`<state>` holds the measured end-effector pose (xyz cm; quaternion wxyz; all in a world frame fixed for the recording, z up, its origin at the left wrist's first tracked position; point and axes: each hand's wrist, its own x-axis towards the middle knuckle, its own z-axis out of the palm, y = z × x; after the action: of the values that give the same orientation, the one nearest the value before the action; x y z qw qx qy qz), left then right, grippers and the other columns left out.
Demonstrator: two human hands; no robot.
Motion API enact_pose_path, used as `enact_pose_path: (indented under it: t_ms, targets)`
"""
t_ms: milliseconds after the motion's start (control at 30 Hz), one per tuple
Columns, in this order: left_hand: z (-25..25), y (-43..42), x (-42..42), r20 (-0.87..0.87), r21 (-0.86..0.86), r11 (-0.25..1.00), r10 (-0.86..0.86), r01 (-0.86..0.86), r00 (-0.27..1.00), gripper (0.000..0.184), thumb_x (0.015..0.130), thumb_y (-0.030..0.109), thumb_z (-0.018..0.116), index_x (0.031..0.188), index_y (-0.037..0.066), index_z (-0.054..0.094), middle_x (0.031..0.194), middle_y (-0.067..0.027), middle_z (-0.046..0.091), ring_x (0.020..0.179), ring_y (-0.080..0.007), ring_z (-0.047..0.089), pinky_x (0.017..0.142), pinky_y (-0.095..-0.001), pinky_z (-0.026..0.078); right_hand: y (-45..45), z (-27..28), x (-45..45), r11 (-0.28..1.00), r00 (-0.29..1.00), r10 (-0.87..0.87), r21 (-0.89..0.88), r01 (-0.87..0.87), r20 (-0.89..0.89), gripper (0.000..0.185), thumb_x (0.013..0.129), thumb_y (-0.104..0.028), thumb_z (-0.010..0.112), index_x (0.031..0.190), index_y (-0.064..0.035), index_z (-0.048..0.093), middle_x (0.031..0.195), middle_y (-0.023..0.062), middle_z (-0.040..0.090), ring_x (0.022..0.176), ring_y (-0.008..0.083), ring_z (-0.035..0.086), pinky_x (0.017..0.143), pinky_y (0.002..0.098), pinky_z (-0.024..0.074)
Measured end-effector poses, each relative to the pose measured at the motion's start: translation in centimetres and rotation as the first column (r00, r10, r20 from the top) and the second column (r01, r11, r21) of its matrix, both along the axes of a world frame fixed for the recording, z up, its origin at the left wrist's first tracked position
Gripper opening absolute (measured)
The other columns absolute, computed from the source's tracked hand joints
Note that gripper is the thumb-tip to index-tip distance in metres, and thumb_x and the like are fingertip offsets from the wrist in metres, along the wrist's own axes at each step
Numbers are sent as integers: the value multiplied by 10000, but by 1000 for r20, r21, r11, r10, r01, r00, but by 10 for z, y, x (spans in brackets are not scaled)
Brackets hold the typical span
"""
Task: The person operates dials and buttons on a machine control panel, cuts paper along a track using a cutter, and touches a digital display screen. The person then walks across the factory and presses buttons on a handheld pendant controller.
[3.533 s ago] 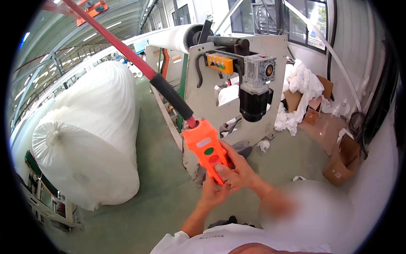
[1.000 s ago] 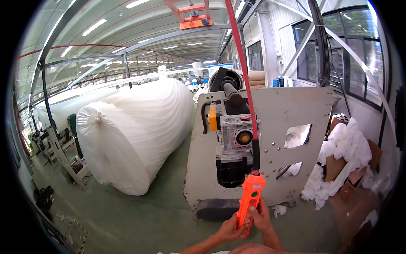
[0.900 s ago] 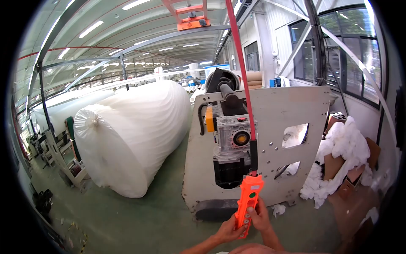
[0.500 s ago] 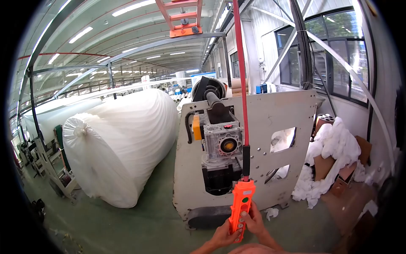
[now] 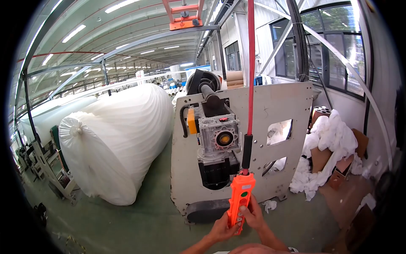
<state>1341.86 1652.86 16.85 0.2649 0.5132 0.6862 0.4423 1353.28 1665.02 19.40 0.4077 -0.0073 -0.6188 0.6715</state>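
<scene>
An orange hoist pendant control (image 5: 242, 191) hangs upright from a red cable (image 5: 251, 84) with a black sleeve at its lower end. My left hand (image 5: 223, 228) grips the pendant's lower left side, thumb on its front near the buttons. From the right, my right hand (image 5: 253, 215) wraps round the same control, its thumb resting by the buttons below the green one. Which button is touched, or whether any is pressed, I cannot make out. Behind the pendant stands a grey machine side plate (image 5: 262, 101) carrying a motor gearbox (image 5: 219, 137).
A huge plastic-wrapped white roll (image 5: 114, 139) lies on the green floor at left. White scrap material (image 5: 332, 139) and cardboard pieces are heaped at right by the wall. An orange overhead frame (image 5: 184, 17) hangs above. A small scrap (image 5: 269, 205) lies near the machine base.
The view has shifted slightly, so the machine and roll sit a little further left and higher. Both hands keep hold of the pendant, and the cable appears slightly further right.
</scene>
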Motion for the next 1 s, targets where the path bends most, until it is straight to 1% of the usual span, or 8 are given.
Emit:
enact_pose_path:
  t_ms: [100,300,400,600,800,900,933,1000]
  targets:
    - [0,2,-2,-1,11,1000,-10,10,1000,624,883,305,721,1362,38,424,1011,-184,687,902,-328,705,794,-392,550,7,-9,-2,999,1000,27,22,-28,11,604,992,-115,540,1507,10,252,1275,143,593,1050,164,601,928,320,491]
    - [4,10,-6,-7,41,998,-43,43,999,622,885,293,721,1371,47,421,1019,-176,686,909,-316,703,800,-387,548,6,15,-6,995,990,-22,88,35,-139,589,1000,-143,534,1495,16,257,1294,175,590,1073,188,602,961,344,485]
    - [6,16,-6,-10,58,997,-59,60,998,621,886,288,721,1375,51,420,1023,-172,685,912,-310,702,803,-385,548,12,19,0,998,994,5,57,2,-113,593,1001,-151,543,1493,17,259,1305,170,583,1083,191,599,970,346,478]
    - [9,31,-5,-22,90,991,-95,97,995,621,888,276,720,1384,60,417,1032,-164,683,919,-298,701,808,-380,546,17,27,6,983,983,-132,113,147,-130,602,1001,-168,558,1495,7,261,1255,108,584,960,123,578,865,286,490]
    - [10,40,-2,-23,109,986,-126,127,992,621,890,265,720,1393,68,414,1040,-156,682,926,-287,699,814,-376,545,23,31,13,982,980,-169,64,176,-108,570,1003,-180,558,1480,-21,290,1187,75,583,844,83,539,761,245,481]
    - [13,43,1,-26,132,982,-132,135,991,621,891,259,720,1397,73,413,1044,-152,681,929,-281,699,817,-373,544,27,30,11,960,960,-244,103,259,-135,542,1006,-188,552,1466,-30,311,1071,45,589,772,71,528,696,234,479]
    - [16,44,3,-30,146,980,-135,138,990,621,891,257,720,1399,74,413,1045,-151,681,930,-279,698,817,-372,544,30,28,11,970,968,-224,70,233,-111,537,1007,-190,551,1463,-32,317,1036,35,584,754,67,526,677,232,476]
    - [29,44,6,-15,176,974,-140,141,990,545,910,206,697,1367,66,437,1058,-80,647,952,-160,641,813,-329,540,31,19,17,981,981,-193,-40,192,-34,526,1008,-193,549,1458,-37,327,967,16,574,718,58,520,638,227,471]
